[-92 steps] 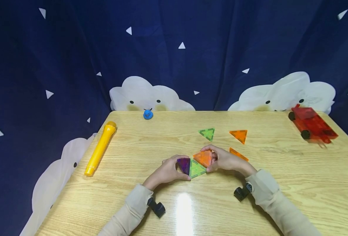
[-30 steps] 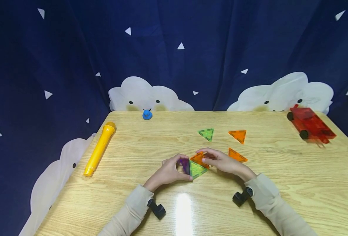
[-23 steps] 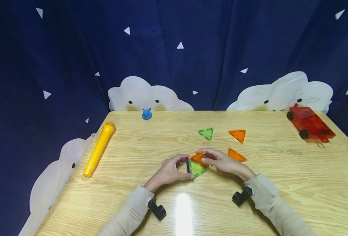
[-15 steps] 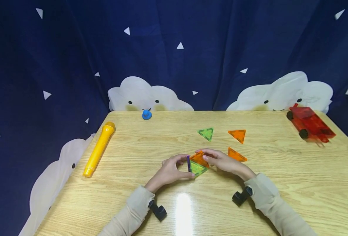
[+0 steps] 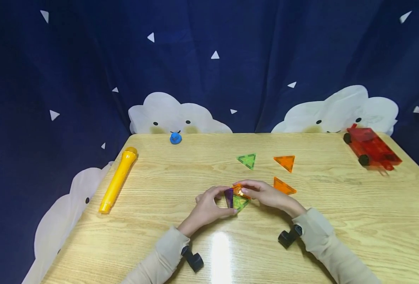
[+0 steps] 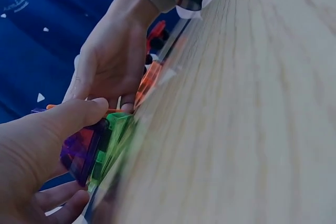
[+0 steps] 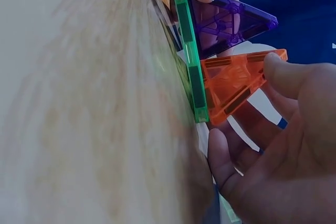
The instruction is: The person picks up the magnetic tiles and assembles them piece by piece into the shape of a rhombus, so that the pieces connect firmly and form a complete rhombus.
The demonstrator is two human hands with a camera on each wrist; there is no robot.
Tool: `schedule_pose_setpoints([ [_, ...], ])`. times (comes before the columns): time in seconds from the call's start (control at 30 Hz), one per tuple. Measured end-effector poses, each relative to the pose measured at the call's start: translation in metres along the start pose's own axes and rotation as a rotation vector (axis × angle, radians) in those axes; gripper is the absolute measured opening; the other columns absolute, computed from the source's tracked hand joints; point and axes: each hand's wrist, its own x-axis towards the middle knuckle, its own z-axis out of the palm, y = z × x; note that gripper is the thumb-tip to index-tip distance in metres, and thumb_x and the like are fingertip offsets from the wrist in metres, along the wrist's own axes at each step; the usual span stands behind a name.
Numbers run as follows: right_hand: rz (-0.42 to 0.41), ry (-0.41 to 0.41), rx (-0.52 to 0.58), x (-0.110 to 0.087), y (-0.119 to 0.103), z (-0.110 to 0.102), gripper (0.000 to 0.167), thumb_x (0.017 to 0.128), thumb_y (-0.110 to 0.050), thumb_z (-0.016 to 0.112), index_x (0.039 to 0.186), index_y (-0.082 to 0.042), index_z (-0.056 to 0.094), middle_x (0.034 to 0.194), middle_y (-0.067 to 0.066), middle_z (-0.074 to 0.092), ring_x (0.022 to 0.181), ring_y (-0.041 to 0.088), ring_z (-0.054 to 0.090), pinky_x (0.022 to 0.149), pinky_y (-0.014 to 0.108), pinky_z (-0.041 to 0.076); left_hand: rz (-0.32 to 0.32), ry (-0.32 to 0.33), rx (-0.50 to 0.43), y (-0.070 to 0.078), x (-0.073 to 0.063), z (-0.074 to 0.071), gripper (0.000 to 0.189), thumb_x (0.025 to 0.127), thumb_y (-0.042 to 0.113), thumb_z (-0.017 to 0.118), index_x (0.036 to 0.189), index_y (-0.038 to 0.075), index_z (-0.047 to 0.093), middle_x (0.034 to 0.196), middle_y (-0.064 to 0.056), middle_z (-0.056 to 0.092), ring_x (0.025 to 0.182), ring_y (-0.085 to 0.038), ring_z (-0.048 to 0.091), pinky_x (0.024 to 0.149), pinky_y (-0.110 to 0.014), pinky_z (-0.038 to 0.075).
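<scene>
A green triangular magnetic tile (image 5: 239, 203) lies flat on the table between my hands. Along its left edge a purple triangular magnetic tile (image 5: 229, 198) stands up, leaning inward; my left hand (image 5: 209, 206) holds it between thumb and fingers. My right hand (image 5: 266, 194) pinches an orange triangular magnetic tile (image 5: 239, 191), raised along the green tile's far edge. In the right wrist view, the purple tile (image 7: 231, 27) and orange tile (image 7: 233, 80) both rise from the green tile (image 7: 191, 56), their tips apart. The left thumb partly covers the purple tile (image 6: 81, 153) in the left wrist view.
Beyond my right hand lie another green triangle (image 5: 247, 161) and two orange triangles, one farther (image 5: 285, 162) and one nearer (image 5: 283, 185). A yellow toy microphone (image 5: 118, 180) lies left. A blue duck (image 5: 175, 138) sits at the back, a red wheeled toy (image 5: 372, 148) back right.
The purple tile has swung up from lying flat to leaning inward over the green one. The orange tile has been tilted up along the green tile's far edge. My left hand has shifted slightly right.
</scene>
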Motion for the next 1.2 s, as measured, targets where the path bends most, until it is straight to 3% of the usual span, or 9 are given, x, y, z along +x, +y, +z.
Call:
schedule_pose_setpoints([
  [0.4, -0.046, 0.018, -0.067, 0.0023, -0.001, 0.0032, 0.038, 0.099, -0.026, 0.051, 0.13, -0.005, 0.057, 0.132, 0.014, 0.056, 0.126, 0.033, 0.045, 0.105, 0.053, 0.032, -0.023, 0.051, -0.007, 0.0047, -0.0032, 0.005, 0.071, 0.066, 0.038, 0.086, 0.126, 0.013, 0.06, 0.111, -0.001, 0.061, 0.096, -0.017, 0.056, 0.087, -0.045, 0.027],
  [0.73, -0.051, 0.049, -0.072, 0.0005, -0.002, 0.0042, 0.03, 0.097, -0.021, 0.055, 0.121, -0.004, 0.061, 0.118, 0.012, 0.061, 0.106, 0.025, 0.055, 0.091, 0.027, 0.044, -0.011, 0.026, -0.016, 0.0029, -0.0025, 0.0051, 0.072, 0.066, 0.037, 0.086, 0.127, 0.014, 0.056, 0.098, 0.0, 0.053, 0.089, -0.015, 0.048, 0.084, -0.042, 0.024],
  [1.2, 0.034, 0.095, -0.025, 0.0, 0.002, 0.0038, 0.038, 0.095, -0.022, 0.059, 0.127, -0.002, 0.056, 0.127, 0.015, 0.056, 0.118, 0.031, 0.052, 0.1, 0.047, 0.04, -0.008, 0.026, -0.077, -0.0004, -0.0037, 0.0024, 0.047, 0.078, 0.029, 0.079, 0.119, 0.013, 0.062, 0.101, -0.004, 0.051, 0.093, -0.019, 0.05, 0.085, -0.044, 0.023],
])
